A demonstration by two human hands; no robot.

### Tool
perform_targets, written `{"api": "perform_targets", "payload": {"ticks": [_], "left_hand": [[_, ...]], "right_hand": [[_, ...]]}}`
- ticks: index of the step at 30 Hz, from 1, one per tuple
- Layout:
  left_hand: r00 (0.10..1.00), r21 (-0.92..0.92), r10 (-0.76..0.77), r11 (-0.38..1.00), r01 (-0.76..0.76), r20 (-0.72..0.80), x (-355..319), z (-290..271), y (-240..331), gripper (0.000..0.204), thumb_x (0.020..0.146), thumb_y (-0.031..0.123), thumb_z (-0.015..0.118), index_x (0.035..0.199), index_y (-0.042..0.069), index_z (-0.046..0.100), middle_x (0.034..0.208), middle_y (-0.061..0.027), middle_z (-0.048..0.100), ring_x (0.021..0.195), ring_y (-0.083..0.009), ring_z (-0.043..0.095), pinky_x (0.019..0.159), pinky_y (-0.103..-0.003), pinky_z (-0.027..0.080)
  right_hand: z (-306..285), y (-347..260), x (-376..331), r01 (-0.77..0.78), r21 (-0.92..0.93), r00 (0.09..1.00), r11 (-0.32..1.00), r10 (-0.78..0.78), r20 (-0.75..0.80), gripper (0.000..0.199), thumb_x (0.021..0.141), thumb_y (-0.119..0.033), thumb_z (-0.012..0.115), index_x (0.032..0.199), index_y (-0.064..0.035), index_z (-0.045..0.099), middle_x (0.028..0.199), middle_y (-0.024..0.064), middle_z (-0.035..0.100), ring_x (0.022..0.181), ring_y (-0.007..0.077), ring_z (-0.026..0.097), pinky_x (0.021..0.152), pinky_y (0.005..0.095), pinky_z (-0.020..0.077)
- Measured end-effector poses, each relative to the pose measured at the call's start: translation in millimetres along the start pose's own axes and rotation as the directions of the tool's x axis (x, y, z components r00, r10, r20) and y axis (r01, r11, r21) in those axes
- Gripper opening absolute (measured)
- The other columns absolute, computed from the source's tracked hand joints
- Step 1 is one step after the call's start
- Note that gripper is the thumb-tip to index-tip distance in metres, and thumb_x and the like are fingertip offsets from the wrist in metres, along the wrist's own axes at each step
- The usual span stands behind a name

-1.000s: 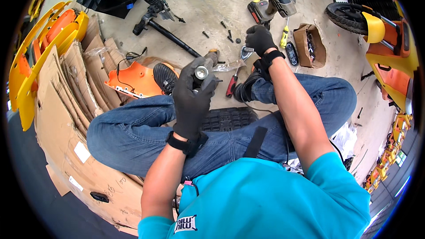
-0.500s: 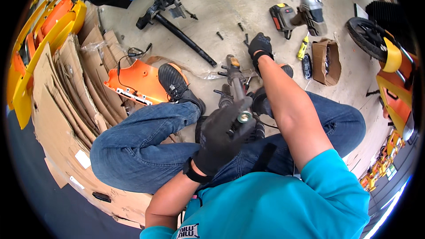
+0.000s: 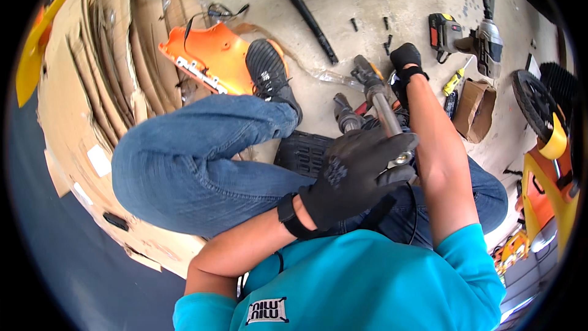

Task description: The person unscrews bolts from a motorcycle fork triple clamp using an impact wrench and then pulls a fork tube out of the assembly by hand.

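Observation:
My left hand [image 3: 358, 175], in a black glove, is closed around the near end of a grey metal tube [image 3: 384, 115]. The tube belongs to a fork-like assembly standing between my legs, with a second, shorter tube [image 3: 346, 115] beside it. Beyond it my right hand [image 3: 405, 58], also black-gloved, is curled closed low over the floor. Whatever its fingers hold, if anything, is hidden. Close to its left side lie small black bolts [image 3: 388, 44] on the floor. A bolt-like fitting [image 3: 402, 158] shows at the tube end, by my left fingers.
An orange shell [image 3: 229, 55] lies by my left shoe, with stacked cardboard [image 3: 73, 104] further left. A black rod [image 3: 303, 12] lies ahead. To the right are a cordless impact wrench [image 3: 488, 43], a yellow-handled tool [image 3: 454, 81], a small cardboard box [image 3: 476, 109] and a wheel [image 3: 531, 101].
The whole scene has shifted right and upward in the view. My right hand has drawn back slightly from the bolts toward me. My left hand keeps hold of the tube.

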State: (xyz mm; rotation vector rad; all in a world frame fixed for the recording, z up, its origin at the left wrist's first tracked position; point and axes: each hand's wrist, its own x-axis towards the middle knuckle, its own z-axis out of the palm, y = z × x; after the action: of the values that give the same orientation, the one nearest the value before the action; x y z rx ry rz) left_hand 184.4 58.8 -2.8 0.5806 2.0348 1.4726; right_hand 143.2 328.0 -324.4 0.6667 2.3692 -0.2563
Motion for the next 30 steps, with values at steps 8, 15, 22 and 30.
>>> {"api": "perform_targets", "payload": {"ticks": [8, 15, 22, 30], "left_hand": [[0.986, 0.175, 0.123, 0.979, -0.103, -0.112, -11, 28, -2, 0.032, 0.086, 0.021, 0.065, 0.116, 0.011, 0.063, 0.1, -0.0191, 0.062, 0.083, -0.0358, 0.064, 0.072, -0.049, 0.049], [0.989, 0.312, 0.136, 0.944, -0.109, -0.066, -11, 37, -1, 0.037, 0.083, 0.013, 0.061, 0.12, 0.01, 0.057, 0.122, -0.0286, 0.052, 0.091, -0.0403, 0.065, 0.074, -0.051, 0.051], [0.98, 0.223, 0.178, 0.962, -0.155, -0.088, 1, 34, -3, 0.031, 0.084, 0.016, 0.064, 0.114, 0.009, 0.06, 0.116, -0.0172, 0.053, 0.089, -0.037, 0.064, 0.076, -0.048, 0.051], [0.902, 0.109, 0.256, 0.967, -0.232, -0.347, 13, 20, -17, 0.036, 0.086, 0.016, 0.07, 0.117, 0.001, 0.06, 0.112, -0.0178, 0.062, 0.102, -0.0346, 0.063, 0.087, -0.039, 0.051]], "right_hand": [[-52, 15, -39, -0.004, 0.856, 0.963, 0.517, -0.229, 0.142, 0.016, 0.081, -0.007, 0.068, 0.096, -0.003, 0.07, 0.079, 0.0019, 0.066, 0.069, 0.0127, 0.062, 0.061, 0.0276, 0.0521], [-122, -9, -109, -0.051, 0.971, 0.953, 0.234, -0.28, 0.117, 0.022, 0.09, -0.011, 0.069, 0.11, -0.0012, 0.065, 0.093, 0.0058, 0.068, 0.078, 0.0137, 0.065, 0.071, 0.0252, 0.0557], [-195, -4, -184, 0.215, 0.896, 0.931, 0.389, -0.36, -0.067, 0.026, 0.092, -0.012, 0.066, 0.115, 0.0003, 0.066, 0.1, 0.003, 0.067, 0.088, 0.0111, 0.063, 0.082, 0.0246, 0.05], [-217, -8, -301, 0.31, 0.88, 0.911, 0.36, -0.378, -0.166, 0.023, 0.095, -0.013, 0.06, 0.111, 0.0024, 0.067, 0.089, 0.0005, 0.065, 0.077, 0.0065, 0.058, 0.071, 0.0227, 0.0491]]}}
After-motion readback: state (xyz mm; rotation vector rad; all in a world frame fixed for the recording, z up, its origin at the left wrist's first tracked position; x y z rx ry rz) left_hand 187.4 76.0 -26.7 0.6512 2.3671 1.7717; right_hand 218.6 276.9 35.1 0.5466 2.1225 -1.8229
